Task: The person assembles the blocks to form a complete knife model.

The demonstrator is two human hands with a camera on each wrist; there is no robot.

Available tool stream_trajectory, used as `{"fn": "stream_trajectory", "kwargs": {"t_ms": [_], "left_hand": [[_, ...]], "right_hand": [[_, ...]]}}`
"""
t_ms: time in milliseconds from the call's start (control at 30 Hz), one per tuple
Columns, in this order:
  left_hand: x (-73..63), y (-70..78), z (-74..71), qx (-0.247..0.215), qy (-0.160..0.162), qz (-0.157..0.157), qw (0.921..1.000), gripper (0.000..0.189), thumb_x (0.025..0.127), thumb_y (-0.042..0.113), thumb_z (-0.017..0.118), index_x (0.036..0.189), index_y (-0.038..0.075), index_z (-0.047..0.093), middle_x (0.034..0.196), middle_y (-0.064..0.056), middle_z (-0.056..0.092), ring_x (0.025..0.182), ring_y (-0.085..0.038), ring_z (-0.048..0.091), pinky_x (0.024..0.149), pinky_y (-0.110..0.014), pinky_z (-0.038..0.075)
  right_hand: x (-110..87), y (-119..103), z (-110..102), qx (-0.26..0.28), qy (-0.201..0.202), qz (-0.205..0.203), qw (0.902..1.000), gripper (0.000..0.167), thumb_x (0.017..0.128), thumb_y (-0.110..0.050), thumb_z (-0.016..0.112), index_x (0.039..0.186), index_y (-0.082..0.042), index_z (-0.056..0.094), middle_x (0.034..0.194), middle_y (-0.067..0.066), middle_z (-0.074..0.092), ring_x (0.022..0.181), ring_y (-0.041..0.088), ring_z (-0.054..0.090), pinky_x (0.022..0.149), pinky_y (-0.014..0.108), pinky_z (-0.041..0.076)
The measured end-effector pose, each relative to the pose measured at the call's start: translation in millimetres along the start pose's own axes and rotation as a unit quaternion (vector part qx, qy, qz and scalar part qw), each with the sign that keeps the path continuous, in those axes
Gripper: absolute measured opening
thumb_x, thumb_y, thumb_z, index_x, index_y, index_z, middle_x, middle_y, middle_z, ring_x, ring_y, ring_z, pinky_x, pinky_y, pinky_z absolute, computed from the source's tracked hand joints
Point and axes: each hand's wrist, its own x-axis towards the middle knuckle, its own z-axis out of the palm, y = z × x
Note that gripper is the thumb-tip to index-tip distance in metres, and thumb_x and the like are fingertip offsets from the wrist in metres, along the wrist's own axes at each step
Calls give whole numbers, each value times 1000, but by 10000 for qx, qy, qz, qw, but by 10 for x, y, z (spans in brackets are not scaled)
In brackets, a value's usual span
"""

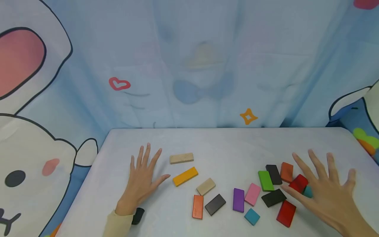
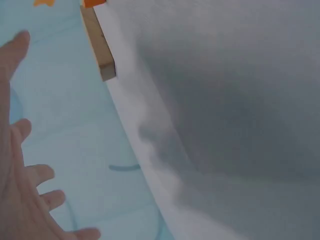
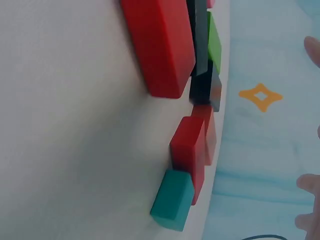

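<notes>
My left hand point(image 1: 140, 180) is spread with straight fingers at the left of the table, holding nothing. Its thumb points toward a yellow block point(image 1: 185, 176) and a plain wooden block point(image 1: 181, 158). My right hand point(image 1: 328, 192) is likewise spread, over the right side, and overlaps a red block point(image 1: 299, 183) and a teal block point(image 1: 308, 191) in the head view. Near its thumb lie a black block point(image 1: 273, 197) and another red block point(image 1: 286, 213). In the right wrist view the teal block point(image 3: 173, 200) stands against a red one point(image 3: 189, 150).
Mid-table lie a second wooden block point(image 1: 206, 186), an orange block point(image 1: 197, 207), a dark block point(image 1: 215, 204), a purple block point(image 1: 238, 200), a pink block point(image 1: 252, 194) and a small teal block point(image 1: 252, 217). A green block point(image 1: 266, 181) sits farther right. A printed curtain point(image 1: 189, 65) hangs behind the table.
</notes>
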Motion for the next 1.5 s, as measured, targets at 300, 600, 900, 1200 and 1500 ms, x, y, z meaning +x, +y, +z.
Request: {"fn": "stream_trajectory", "kwargs": {"t_ms": [300,600,900,1200,1500], "left_hand": [[345,126,126,-485,-189,421,9978,69,95,31,81,151,6,52,151,-20,50,135,-37,50,103,-54,50],[540,201,230,-1121,-990,423,9878,58,93,18,82,144,4,58,134,-12,59,120,-28,58,106,-43,51],[666,267,307,-1060,-1280,484,9849,43,94,10,79,135,6,66,121,-7,66,107,-24,62,94,-42,53],[691,241,323,-1130,-1369,681,9818,32,96,9,77,128,5,70,116,-5,66,103,-22,61,91,-39,54],[733,190,301,-1312,-1531,987,9745,29,96,10,77,125,5,72,116,-5,67,100,-21,60,90,-38,54]], "right_hand": [[22,-195,-34,444,19,-496,9978,111,80,-66,78,167,-22,24,166,29,18,154,56,-10,107,80,-20],[130,-682,-220,1023,495,-1794,9772,88,74,-42,93,148,-19,52,151,20,46,138,49,37,105,84,23],[278,-1286,-277,1151,95,-2856,9514,67,84,-34,89,143,-19,60,144,10,57,132,36,52,105,69,42],[363,-1749,-177,1307,54,-3906,9112,59,86,-28,88,138,-18,62,139,6,58,125,28,55,102,54,49],[657,-2074,-25,1773,-650,-4291,8833,42,90,-21,84,128,-12,69,128,3,63,113,20,59,97,43,53]]}}
